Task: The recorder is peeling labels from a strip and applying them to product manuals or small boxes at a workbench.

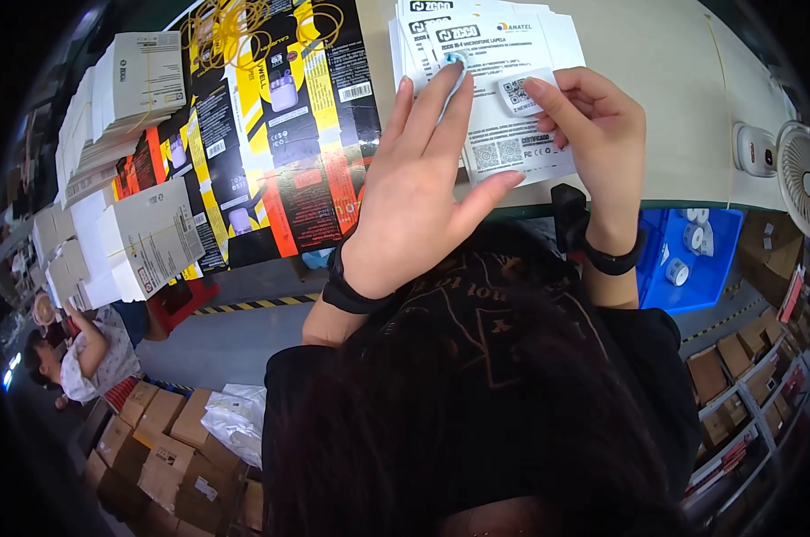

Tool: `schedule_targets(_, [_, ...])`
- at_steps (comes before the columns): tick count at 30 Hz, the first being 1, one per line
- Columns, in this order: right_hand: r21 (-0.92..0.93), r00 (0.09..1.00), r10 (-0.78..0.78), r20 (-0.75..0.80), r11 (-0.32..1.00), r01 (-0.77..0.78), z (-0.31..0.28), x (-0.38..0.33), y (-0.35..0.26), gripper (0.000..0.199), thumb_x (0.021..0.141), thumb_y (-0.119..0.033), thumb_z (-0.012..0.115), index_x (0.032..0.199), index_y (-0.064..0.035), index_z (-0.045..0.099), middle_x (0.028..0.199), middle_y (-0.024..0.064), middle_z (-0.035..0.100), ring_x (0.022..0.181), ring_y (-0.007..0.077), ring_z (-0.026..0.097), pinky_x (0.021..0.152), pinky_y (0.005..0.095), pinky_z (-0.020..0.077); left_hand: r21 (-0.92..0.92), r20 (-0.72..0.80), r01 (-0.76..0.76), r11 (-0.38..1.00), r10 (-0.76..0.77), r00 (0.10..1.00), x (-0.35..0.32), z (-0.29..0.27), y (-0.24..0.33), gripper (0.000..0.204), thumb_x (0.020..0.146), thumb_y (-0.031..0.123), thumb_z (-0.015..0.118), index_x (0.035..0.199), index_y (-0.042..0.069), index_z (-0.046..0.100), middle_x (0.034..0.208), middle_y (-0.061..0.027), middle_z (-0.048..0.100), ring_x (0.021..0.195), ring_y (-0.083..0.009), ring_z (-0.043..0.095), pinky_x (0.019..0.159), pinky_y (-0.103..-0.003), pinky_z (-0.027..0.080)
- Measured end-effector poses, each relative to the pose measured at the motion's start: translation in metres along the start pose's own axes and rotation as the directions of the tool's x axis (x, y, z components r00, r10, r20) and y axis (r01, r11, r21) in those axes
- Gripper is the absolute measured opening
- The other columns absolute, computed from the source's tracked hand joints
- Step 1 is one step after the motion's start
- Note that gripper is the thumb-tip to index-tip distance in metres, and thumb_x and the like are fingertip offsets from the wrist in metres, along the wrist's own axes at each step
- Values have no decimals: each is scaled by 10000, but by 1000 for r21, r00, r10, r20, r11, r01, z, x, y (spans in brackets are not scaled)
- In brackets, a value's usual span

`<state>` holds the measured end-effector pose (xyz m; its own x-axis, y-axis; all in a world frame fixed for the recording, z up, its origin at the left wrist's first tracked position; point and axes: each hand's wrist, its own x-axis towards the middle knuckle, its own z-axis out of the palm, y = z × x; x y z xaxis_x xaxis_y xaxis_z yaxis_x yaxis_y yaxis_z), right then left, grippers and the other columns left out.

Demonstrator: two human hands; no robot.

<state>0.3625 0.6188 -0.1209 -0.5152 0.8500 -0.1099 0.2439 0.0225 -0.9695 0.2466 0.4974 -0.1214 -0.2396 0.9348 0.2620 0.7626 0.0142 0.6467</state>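
Observation:
My left hand [423,179] lies with its fingers stretched out over a stack of white printed cardboard sheets [481,116], perhaps flattened boxes. Something light blue [456,61] wraps one of its fingertips. Between thumb and fingers, my right hand [597,116] pinches a small white label [519,94] printed with a square code. The label is just above the top sheet or touching it; I cannot tell which. Dark bands circle both my wrists.
Black, yellow and orange printed sheets [279,134] lie at left, with yellow rubber bands [230,31] and bundled white-and-grey cartons [154,237]. A small fan [799,174] stands at right. Below it, a blue bin [691,286] holds label rolls. Another person [82,353] works far left.

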Motion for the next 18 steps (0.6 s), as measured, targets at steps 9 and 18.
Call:
schedule_targets(9, [-76, 998, 0, -68, 997, -5, 6, -5, 0, 105, 743, -90, 660, 750, 3, 612, 618, 9, 575, 527, 32, 492, 450, 153, 324, -3, 1, 27, 1000, -27, 1000, 2, 1, -2, 644, 689, 277, 663, 1166, -79, 415, 1205, -207, 413, 1088, -364, 431, 989, -454, 269])
schedule_targets(18, [-141, 992, -21, -127, 990, 3, 11, -8, 1, 180, 729, -141, 675, 736, 25, 608, 563, 44, 575, 500, 49, 516, 462, 167, 386, 15, -5, 23, 1000, -23, 1000, 2, 1, -1, 645, 679, 271, 670, 1164, -74, 421, 1199, -195, 425, 1077, -312, 456, 980, -471, 268])
